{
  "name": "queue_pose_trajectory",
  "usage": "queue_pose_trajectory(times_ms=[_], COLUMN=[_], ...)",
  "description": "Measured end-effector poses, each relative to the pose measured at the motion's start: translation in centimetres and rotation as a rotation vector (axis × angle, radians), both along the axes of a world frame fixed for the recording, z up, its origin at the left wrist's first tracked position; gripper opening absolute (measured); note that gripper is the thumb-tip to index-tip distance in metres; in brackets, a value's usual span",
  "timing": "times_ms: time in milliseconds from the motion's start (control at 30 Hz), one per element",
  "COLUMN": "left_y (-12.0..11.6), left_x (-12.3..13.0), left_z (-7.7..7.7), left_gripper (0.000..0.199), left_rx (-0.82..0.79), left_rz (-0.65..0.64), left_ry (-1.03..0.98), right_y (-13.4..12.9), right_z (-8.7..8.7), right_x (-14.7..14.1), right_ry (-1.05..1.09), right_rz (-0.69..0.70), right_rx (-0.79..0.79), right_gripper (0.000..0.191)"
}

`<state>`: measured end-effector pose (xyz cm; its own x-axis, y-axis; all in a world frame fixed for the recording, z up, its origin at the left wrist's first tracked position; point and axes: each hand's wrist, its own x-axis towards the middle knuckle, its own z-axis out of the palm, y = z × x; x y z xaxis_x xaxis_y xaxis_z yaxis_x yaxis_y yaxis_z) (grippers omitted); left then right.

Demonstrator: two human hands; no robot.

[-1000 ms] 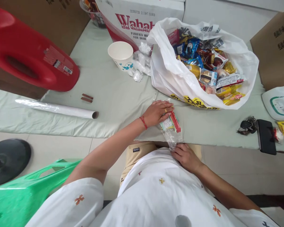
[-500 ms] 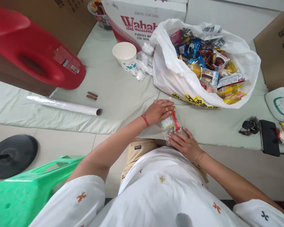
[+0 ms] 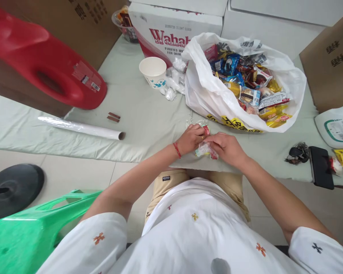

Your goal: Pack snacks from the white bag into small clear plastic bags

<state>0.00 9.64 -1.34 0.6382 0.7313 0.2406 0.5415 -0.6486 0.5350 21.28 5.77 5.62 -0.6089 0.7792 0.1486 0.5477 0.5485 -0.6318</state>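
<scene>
A small stack of wrapped snack packets (image 3: 202, 150), red and pale green, lies near the table's front edge with clear plastic film around it. My left hand (image 3: 190, 139) rests on its upper left part, fingers bent and pressed onto the packets. From the right, my right hand (image 3: 226, 146) pinches the clear film over the packets, fingers closed beside the left fingertips. Some film (image 3: 190, 121) sticks out beyond the left hand. Behind the hands stands a white plastic bag (image 3: 200, 91) full of wrapped snacks.
A paper cup (image 3: 153, 72) and crumpled film balls (image 3: 175, 78) stand behind. To the left lie a film roll (image 3: 80, 127), brown strips (image 3: 113, 117) and a red jug (image 3: 85, 87). A phone (image 3: 321, 167), keys (image 3: 297, 153) and a white jug (image 3: 337, 125) are at right.
My right hand has moved up from the near end of the packets, and its spread fingers have closed on the film. The left hand's fingers are more bent. The view has shifted slightly.
</scene>
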Motion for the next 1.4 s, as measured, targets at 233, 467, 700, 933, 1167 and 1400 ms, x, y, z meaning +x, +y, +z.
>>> queue_pose_trajectory(times_ms=[233,467,700,933,1167,1400], left_y=[-0.8,-4.1,-4.3,-3.1,-2.1,-3.0], left_x=[-2.5,-0.4,-0.1,0.1,0.3,0.6], left_z=[1.0,-0.3,-1.5,-1.4,0.8,-0.1], left_gripper=[0.040,0.045,0.094,0.117,0.106,0.015], left_rx=[-0.369,-0.153,-0.112,-0.324,-0.452,-0.129], left_rz=[0.018,0.390,0.608,0.660,0.783,0.791], left_ry=[-0.514,-0.408,-0.282,-0.317,-0.449,-0.426], right_y=[1.5,1.9,5.6,9.6,9.2,5.4], right_z=[-3.2,-4.1,-3.1,-2.8,-2.5,-2.5], right_x=[-2.2,-1.6,-0.3,-4.9,-4.6,-2.2], right_ry=[0.107,0.273,0.143,-0.184,0.117,0.125], right_rz=[-0.218,-0.229,-0.403,-0.440,-0.314,-0.044], right_rx=[-0.084,-0.355,-0.233,-0.262,-0.369,-0.060], right_gripper=[0.025,0.027,0.035,0.023,0.021,0.024])
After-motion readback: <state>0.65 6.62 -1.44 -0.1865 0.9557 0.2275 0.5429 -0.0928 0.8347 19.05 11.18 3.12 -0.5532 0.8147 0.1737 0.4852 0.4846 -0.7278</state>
